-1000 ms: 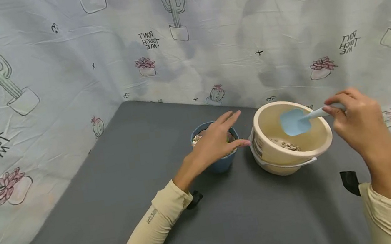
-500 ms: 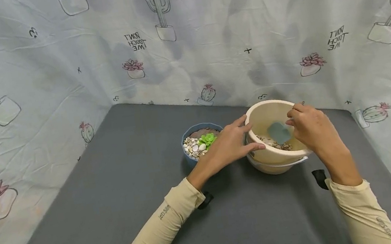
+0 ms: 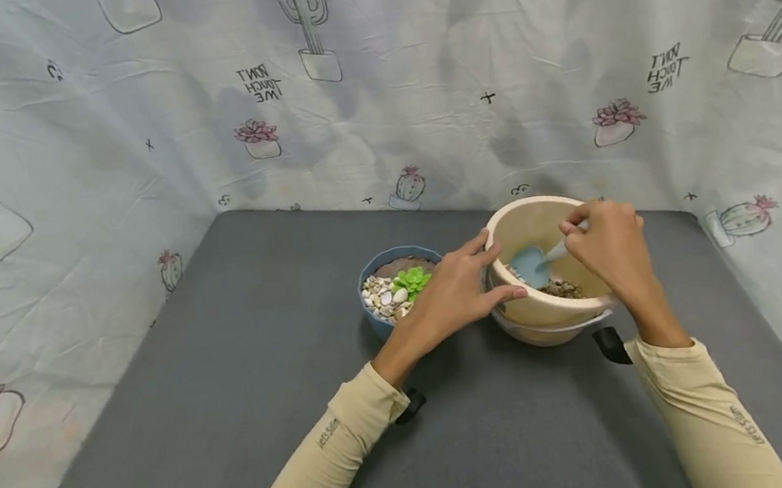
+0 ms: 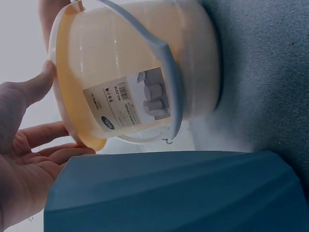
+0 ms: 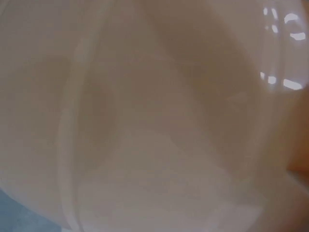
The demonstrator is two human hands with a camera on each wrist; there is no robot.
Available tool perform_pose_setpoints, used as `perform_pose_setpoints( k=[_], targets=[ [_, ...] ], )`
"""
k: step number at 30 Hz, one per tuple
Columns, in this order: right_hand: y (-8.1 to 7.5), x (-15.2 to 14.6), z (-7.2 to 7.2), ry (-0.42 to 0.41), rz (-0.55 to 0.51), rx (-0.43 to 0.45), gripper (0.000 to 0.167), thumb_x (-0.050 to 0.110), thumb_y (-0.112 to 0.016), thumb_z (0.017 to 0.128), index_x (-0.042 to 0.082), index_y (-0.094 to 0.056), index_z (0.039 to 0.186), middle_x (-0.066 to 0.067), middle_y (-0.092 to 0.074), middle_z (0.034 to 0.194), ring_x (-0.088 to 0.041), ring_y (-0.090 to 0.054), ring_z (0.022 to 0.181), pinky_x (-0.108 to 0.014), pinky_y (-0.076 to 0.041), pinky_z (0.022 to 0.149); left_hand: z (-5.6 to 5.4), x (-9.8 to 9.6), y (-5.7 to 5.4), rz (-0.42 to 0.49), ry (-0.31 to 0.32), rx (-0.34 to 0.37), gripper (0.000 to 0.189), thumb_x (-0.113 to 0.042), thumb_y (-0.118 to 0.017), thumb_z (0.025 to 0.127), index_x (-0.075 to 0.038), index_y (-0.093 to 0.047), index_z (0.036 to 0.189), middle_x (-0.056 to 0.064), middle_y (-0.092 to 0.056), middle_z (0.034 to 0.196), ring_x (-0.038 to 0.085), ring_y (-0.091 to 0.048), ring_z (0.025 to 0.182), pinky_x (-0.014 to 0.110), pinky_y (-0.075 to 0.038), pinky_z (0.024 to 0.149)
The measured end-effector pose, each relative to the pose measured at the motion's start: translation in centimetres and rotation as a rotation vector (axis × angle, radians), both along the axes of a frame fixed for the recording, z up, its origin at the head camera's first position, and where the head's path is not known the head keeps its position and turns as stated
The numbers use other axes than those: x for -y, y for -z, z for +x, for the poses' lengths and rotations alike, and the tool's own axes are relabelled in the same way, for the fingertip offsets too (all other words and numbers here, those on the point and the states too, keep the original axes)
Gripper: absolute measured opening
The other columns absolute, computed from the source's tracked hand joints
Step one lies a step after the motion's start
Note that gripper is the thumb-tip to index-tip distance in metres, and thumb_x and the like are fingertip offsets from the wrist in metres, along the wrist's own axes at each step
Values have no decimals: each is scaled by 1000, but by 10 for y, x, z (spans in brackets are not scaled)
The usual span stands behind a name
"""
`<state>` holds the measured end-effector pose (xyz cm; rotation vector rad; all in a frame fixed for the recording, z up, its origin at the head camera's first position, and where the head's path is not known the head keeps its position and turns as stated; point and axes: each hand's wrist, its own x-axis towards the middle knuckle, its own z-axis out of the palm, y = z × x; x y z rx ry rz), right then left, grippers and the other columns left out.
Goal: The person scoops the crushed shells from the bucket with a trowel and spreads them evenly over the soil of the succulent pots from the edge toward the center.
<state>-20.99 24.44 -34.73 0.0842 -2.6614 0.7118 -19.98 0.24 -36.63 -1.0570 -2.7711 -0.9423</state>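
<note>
Head view shows the right hand gripping the scoop inside the bucket, at 3 o'clock from the blue pot, and the left hand spread wide against the bucket, so better push the scoop low beneath the bucket's pebbles.

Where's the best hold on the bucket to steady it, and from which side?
I'd take the cream bucket by its rim from the person's left, where the left hand touches it. The lip projects, offering an edge; the bail handle hangs down along the wall, likely steadying less, and the right hand, holding the blue scoop, is on the opposite side.
</note>
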Motion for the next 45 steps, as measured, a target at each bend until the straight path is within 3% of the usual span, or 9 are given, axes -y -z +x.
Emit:
perform_pose_setpoints(
  k=[3, 6, 10, 14, 23, 33, 37, 40, 45],
  targets=[
    [-1, -4, 0, 73, -69, 44, 23, 12, -67, 95, -7, -80, 98, -34, -75, 97, -43, -63, 71, -69, -49, 82, 1, 1, 1, 16, -3, 4, 77, -48, -75, 95, -2, -51, 153, 23, -36, 167, 13, -65, 61, 21, -49, 65],
    [-6, -8, 3, 116, -139, 88, 28, 15, -68, 98, -9, -80, 103, -35, -75, 96, -15, -65, 54, -39, -55, 64, 0, 2, 2, 19, -7, 0, 77, -48, -75, 95, -3, -52, 152, 24, -37, 166, 13, -64, 59, 20, -48, 63],
    [-14, -14, 8, 147, -231, 129, 33, 16, -67, 99, -13, -77, 110, -36, -75, 95, 15, -52, 40, -13, -43, 47, -1, 3, 2, 27, -8, 4, 76, -47, -75, 95, -4, -52, 153, 23, -37, 167, 11, -56, 51, 21, -45, 60],
    [-20, -22, 14, 188, -306, 153, 35, 17, -65, 100, -14, -76, 112, -27, -77, 81, 13, -56, 42, -11, -48, 48, 0, 3, 3, 37, -11, 23, 77, -47, -76, 94, -4, -52, 153, 23, -36, 167, 9, -49, 48, 21, -42, 58],
    [-35, -38, 26, 242, -445, 188, 41, 20, -64, 103, -15, -70, 124, 37, -50, 56, 9, -61, 45, -11, -48, 53, -2, 7, 7, 55, -19, 29, 79, -48, -76, 93, -4, -51, 153, 22, -37, 167, 10, -48, 53, 25, -46, 69],
    [-47, -48, 38, 331, -480, 207, 46, 28, -66, 102, -9, -70, 128, 36, -55, 55, 9, -63, 49, -14, -44, 60, -1, 7, 6, 63, -12, 31, 77, -48, -76, 94, -6, -51, 154, 21, -36, 168, 23, -71, 87, 29, -50, 77],
    [-55, -51, 44, 351, -615, 160, 13, 19, -70, 99, 16, -82, 98, 32, -61, 58, 4, -66, 46, -12, -48, 55, -2, 6, 5, 55, 4, 16, 77, -48, -75, 95, -4, -52, 153, 22, -36, 168, 31, -70, 123, 33, -55, 86],
    [-62, -52, 47, 329, -782, 105, 36, 8, -71, 96, 29, -76, 67, 25, -67, 59, -1, -67, 44, -12, -52, 52, -3, 6, 3, 49, 15, 10, 76, -48, -75, 95, -4, -52, 153, 21, -38, 167, 32, -61, 138, 38, -57, 102],
    [-69, -49, 54, 276, -946, 47, 40, 0, -72, 94, 25, -77, 63, 16, -72, 59, -5, -67, 43, -13, -54, 52, 0, 17, -1, 40, 1, 13, 77, -48, -74, 96, -8, -49, 156, 16, -41, 167, 31, -49, 150, 46, -49, 118]
  ],
)
